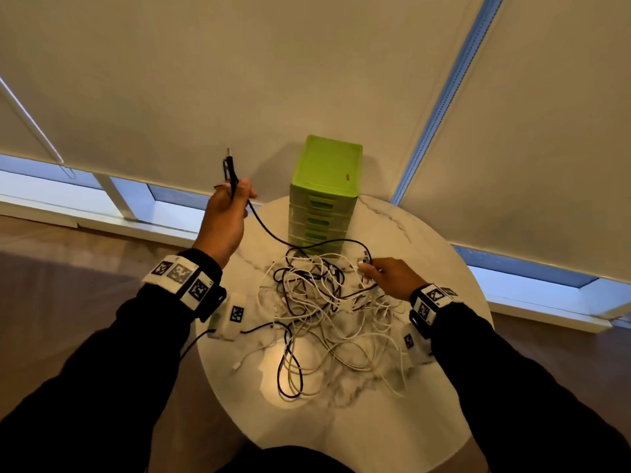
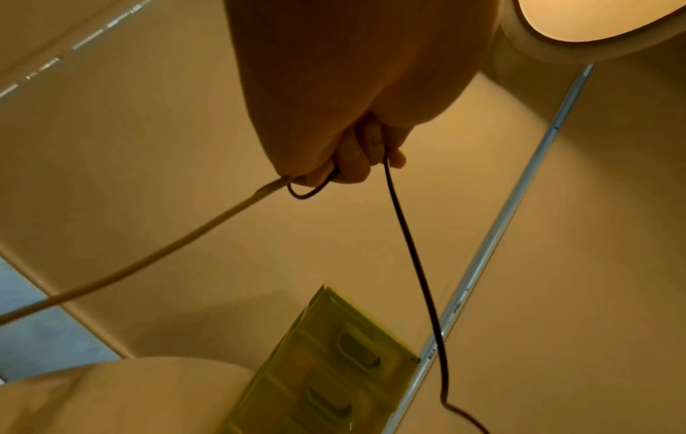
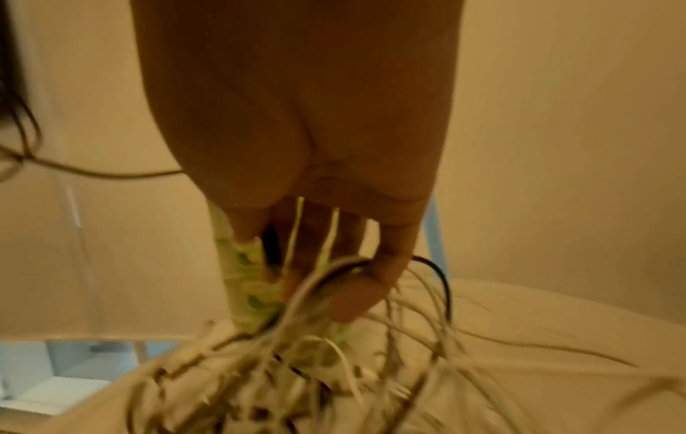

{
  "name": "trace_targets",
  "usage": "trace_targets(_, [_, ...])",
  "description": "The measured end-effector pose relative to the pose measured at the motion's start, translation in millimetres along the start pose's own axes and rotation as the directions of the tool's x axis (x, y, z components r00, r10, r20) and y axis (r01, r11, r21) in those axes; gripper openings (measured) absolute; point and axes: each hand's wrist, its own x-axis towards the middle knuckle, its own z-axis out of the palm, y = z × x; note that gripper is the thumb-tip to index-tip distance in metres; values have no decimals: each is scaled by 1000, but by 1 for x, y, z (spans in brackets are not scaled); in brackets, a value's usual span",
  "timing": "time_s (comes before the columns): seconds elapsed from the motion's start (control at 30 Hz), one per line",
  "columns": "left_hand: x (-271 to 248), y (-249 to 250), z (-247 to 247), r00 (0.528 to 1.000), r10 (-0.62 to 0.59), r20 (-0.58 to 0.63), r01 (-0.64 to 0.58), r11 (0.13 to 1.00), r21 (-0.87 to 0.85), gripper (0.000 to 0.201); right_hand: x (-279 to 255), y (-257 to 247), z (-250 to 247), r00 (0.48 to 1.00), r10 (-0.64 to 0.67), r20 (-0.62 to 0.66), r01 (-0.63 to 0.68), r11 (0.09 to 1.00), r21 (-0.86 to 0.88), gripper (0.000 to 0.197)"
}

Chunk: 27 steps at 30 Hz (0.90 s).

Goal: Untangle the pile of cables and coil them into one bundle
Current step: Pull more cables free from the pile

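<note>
A tangle of white and black cables (image 1: pixel 324 302) lies in the middle of the round marble table (image 1: pixel 420 247). My left hand (image 1: pixel 239 191) is raised off the table's left rear edge and grips a folded black cable (image 1: pixel 269 230), whose plug ends stick up above the fist. That cable hangs in a slack curve down into the pile. In the left wrist view my curled fingers (image 2: pixel 352 164) clamp the black cable (image 2: pixel 408 249). My right hand (image 1: pixel 367 268) pinches strands at the pile's right rear. In the blurred right wrist view, white and black cables (image 3: pixel 297 367) run between its fingers (image 3: pixel 371 279).
A green plastic drawer tower (image 1: pixel 324 192) stands at the back of the table, just behind the pile. Roller blinds (image 1: pixel 307 80) hang close behind it. Wood floor (image 1: pixel 68 250) lies past the table rim on both sides. Cable loops reach toward the near edge.
</note>
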Motion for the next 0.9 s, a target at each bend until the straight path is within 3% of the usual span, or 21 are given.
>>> trace_targets(0.1, [-11,-3,0,998,19,53,-19,1000,9,34,13,-30,-2,987,-9,-157,-5,996,-88,43])
trace_targets(0.17, [-15,-2,-8,998,33,57,-34,999,22,34,19,-54,4,967,-108,-231,95,993,-68,49])
trace_targets(0.23, [-18,0,-23,999,36,41,-38,998,55,34,23,-82,14,945,-249,-211,254,967,-6,66])
trace_targets(0.33, [-19,-1,-53,999,42,-13,-41,994,99,33,23,-129,35,912,-407,-42,409,907,99,87])
trace_targets(0.37, [-20,-3,-63,999,38,-36,-34,994,108,32,22,-143,44,900,-432,47,430,901,46,86])
trace_targets(0.43, [-24,-11,-86,997,25,-80,-17,994,106,31,23,-171,69,883,-421,207,463,856,-229,77])
trace_targets(0.5, [-31,-20,-110,994,12,-106,2,990,138,31,20,-202,99,854,-443,273,515,794,-323,74])
trace_targets(0.6, [-41,-35,-142,994,-25,-104,41,987,153,33,7,-255,137,749,-603,274,620,784,31,72])
trace_targets(0.67, [-48,-41,-164,991,-66,-115,84,984,155,31,-3,-290,157,705,-647,291,597,762,250,54])
trace_targets(0.77, [-55,-54,-195,991,-70,-111,90,979,184,31,-11,-326,180,635,-725,266,663,688,294,21])
trace_targets(0.83, [-57,-65,-218,985,-85,-150,110,980,165,35,-6,-337,197,641,-726,251,686,688,238,19])
trace_targets(0.9, [-59,-74,-239,963,-142,-229,151,988,23,40,4,-338,213,692,-670,268,629,742,232,19])
